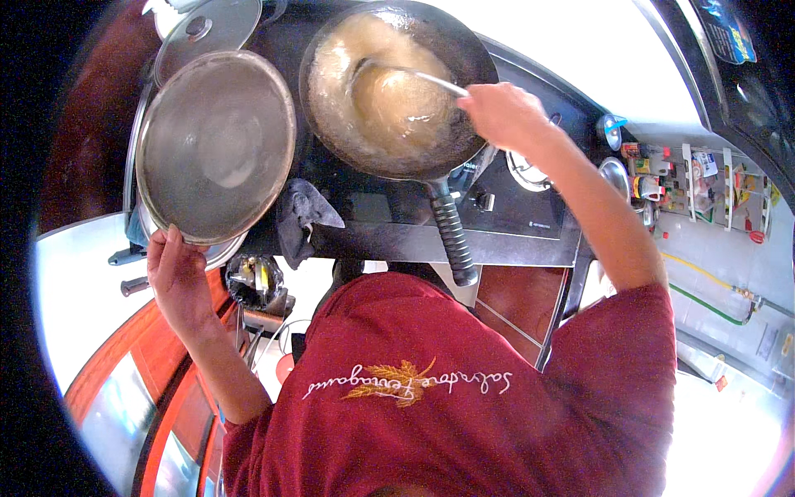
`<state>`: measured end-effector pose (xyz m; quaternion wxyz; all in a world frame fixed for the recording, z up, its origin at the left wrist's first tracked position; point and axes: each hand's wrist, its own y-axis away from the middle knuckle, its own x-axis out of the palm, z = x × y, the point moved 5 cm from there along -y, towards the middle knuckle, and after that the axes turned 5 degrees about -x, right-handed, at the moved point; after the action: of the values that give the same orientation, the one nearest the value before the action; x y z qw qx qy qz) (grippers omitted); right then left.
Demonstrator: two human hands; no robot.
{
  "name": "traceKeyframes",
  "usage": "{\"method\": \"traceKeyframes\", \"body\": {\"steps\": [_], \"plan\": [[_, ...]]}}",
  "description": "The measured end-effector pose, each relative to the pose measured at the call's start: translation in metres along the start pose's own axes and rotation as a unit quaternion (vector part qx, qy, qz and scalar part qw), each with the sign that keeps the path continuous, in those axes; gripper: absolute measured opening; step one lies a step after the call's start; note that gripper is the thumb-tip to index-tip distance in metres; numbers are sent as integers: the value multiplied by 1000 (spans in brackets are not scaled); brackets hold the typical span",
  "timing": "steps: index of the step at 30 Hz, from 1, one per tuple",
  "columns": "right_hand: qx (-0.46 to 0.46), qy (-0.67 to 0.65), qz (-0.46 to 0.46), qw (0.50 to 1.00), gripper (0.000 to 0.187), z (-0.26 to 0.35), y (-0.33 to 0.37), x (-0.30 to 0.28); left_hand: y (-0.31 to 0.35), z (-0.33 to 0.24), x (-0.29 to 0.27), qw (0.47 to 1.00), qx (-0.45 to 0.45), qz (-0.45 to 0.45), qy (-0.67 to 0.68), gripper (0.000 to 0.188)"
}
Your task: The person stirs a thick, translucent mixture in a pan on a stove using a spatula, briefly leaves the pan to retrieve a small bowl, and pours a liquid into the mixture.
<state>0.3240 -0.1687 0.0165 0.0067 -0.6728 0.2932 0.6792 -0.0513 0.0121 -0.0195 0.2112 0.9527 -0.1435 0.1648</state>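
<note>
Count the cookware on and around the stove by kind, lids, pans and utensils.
Lids: 2, large steel lid in left hand, glass lid behind.
Pans: 1, wok.
Utensils: 1, ladle in right hand.
Total: 4

We look down on a dark cooktop (513,207) with a control knob at its front edge, set on a steel worktop (389,242). A grey cloth (302,215) lies crumpled on it. To our left the floor (70,290) glares white, edged by reddish-brown cabinet fronts (157,389). To our right a rack of small jars and bottles (704,186) stands near a pale tiled floor (729,273) crossed by a green hose (704,302).
</note>
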Motion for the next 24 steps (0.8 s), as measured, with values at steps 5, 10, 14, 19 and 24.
{"method": "traceKeyframes", "body": {"steps": [5,10,14,19,24], "plan": [[39,-42,137,989,33,-40,67,-33,-5,-1,-2,999,3,32,9,8],[-22,28,205,978,30,16,89,-32,-9,-3,2,1000,10,21,1,8],[-74,47,81,993,21,41,32,-4,-14,-5,4,1000,-4,30,1,8],[13,23,43,999,26,-2,29,-13,-13,-2,5,999,8,37,-2,7],[25,57,193,979,27,1,94,-45,-11,3,-3,998,-11,49,-25,7]]}}
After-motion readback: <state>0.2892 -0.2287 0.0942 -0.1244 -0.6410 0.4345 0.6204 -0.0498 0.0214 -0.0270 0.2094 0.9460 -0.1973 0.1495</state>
